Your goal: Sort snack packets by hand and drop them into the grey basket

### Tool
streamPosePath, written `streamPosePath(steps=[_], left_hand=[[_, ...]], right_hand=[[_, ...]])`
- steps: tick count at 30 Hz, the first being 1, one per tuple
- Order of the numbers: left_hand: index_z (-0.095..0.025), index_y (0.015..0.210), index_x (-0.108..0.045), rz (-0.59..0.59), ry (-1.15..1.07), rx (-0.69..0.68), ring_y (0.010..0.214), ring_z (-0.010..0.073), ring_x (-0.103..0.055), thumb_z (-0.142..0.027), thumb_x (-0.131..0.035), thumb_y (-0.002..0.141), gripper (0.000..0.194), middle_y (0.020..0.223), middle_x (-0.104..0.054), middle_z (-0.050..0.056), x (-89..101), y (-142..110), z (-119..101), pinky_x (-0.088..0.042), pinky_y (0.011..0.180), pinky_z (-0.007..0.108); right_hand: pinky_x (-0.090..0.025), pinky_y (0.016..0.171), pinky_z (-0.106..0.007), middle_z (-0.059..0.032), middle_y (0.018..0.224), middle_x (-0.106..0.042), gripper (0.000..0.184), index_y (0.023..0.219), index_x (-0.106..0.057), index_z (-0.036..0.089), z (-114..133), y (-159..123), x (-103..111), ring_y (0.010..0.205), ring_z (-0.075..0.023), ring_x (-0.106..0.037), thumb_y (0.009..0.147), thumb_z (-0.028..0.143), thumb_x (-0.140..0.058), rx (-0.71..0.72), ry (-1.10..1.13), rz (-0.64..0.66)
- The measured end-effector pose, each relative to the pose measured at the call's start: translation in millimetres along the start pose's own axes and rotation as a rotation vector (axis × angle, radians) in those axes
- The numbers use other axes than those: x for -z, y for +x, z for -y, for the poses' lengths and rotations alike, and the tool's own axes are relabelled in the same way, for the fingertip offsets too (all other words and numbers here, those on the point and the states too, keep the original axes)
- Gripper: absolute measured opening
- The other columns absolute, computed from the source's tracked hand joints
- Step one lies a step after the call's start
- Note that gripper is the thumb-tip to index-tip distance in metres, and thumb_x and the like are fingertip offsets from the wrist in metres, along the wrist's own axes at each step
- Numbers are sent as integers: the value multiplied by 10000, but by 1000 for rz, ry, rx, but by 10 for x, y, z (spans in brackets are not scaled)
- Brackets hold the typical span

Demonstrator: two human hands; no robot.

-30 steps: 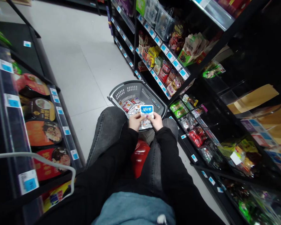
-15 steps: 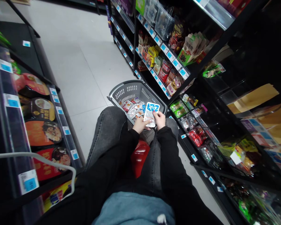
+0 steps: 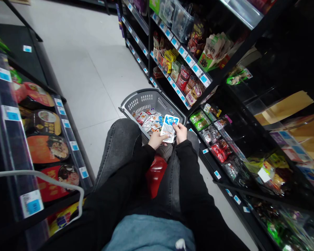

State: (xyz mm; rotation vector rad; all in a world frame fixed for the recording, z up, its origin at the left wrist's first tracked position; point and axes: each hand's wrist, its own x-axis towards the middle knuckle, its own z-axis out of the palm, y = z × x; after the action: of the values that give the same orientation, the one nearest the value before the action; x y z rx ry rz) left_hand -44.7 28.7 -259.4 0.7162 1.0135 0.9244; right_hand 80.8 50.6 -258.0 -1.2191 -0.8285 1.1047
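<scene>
Between my two hands is a small blue-and-white snack packet [image 3: 170, 127], held over the near side of a grey shopping basket [image 3: 143, 94]. My left hand [image 3: 156, 139] is closed on the packet's lower left edge. On its right edge, the fingers of my right hand [image 3: 181, 132] are closed too. Inside the basket lie several small snack packets [image 3: 150, 118] in white, red and blue. The basket stands on the floor just past my knees.
Black shelves with bagged snacks [image 3: 184, 76] rise ahead on the right. Bins of wrapped snacks [image 3: 219, 150] are low on my right. At left, a shelf holds boxed bowl meals [image 3: 48, 148], with a grey cable [image 3: 54, 179] crossing before it. Something red [image 3: 156, 176] is between my legs.
My right hand has shifted slightly to the right along the packet's edge. The packet stays in both hands, and the basket keeps its place.
</scene>
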Motion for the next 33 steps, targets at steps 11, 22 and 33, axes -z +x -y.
streamPosePath(steps=[11, 22, 33], left_hand=[[-94, 805, -724, 16, 55, 0, 513, 219, -615, -224, -801, 501, 339, 581, -667, 75, -18, 0, 32, -461, 369, 274], [-71, 749, -704, 20, 81, -23, 398, 167, -549, -301, -784, 539, 322, 514, -636, 70, -16, -4, 42, -404, 334, 247], [-55, 730, -706, 6, 137, -42, 390, 132, -515, -283, -764, 569, 285, 508, -631, 56, -11, 12, 41, -401, 346, 233]], right_hand=[[-466, 585, -228, 13, 625, -585, 260, 665, -586, 140, -6, 7, 9, 607, -149, -546, 638, 346, -742, -11, 60, -7], [-487, 594, -223, -26, 719, -654, 198, 719, -633, 120, 41, -15, -53, 654, -162, -600, 652, 252, -765, -149, 198, -25], [-498, 585, -203, -36, 715, -662, 170, 709, -654, 105, 91, -36, -89, 637, -147, -611, 695, 240, -757, -176, 289, -52]])
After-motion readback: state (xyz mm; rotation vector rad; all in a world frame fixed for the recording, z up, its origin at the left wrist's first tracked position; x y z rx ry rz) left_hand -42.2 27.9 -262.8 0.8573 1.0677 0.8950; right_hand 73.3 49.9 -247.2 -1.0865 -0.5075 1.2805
